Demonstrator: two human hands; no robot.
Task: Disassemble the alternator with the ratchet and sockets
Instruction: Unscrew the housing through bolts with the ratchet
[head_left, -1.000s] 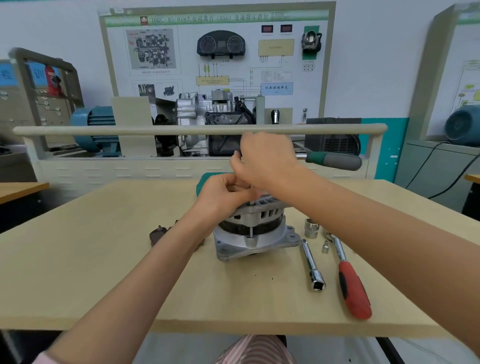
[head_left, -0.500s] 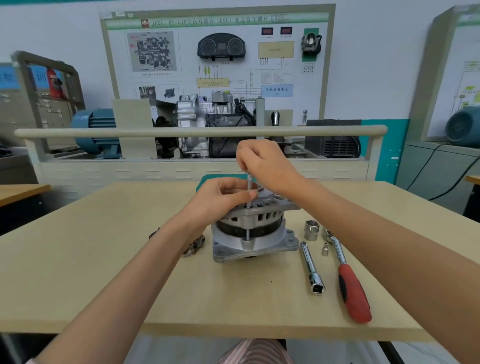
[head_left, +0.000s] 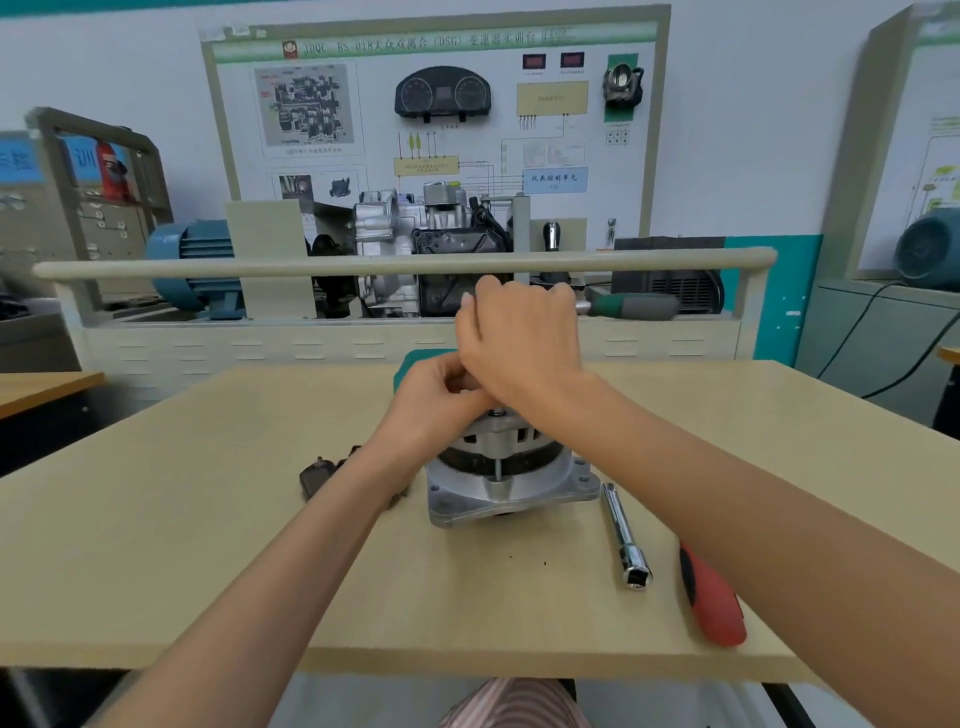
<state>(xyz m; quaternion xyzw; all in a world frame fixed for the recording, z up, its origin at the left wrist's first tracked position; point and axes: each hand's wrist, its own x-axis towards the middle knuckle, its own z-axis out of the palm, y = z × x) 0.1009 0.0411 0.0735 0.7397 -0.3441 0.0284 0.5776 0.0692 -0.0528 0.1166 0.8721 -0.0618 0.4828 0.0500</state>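
Note:
The silver alternator (head_left: 498, 483) stands on its flange in the middle of the wooden table (head_left: 208, 545). One long through bolt shows on its front side. My right hand (head_left: 519, 343) is above its top and grips the head of a ratchet, whose green-grey handle (head_left: 634, 307) points right. My left hand (head_left: 436, 400) sits just under it at the alternator's top edge, fingers curled round the socket end of the tool. The socket and the bolt head are hidden by both hands.
A chrome extension bar (head_left: 626, 535) and a red-handled ratchet (head_left: 711, 597) lie to the right of the alternator. A small dark part (head_left: 317, 475) lies to its left. A teal object (head_left: 410, 364) sits behind my hands. A beige rail (head_left: 208, 267) fronts the training bench beyond.
The green-grey handle, out of sight half a second ago, has swung back to point right. My right hand has closed down over my left hand. The alternator has stayed put.

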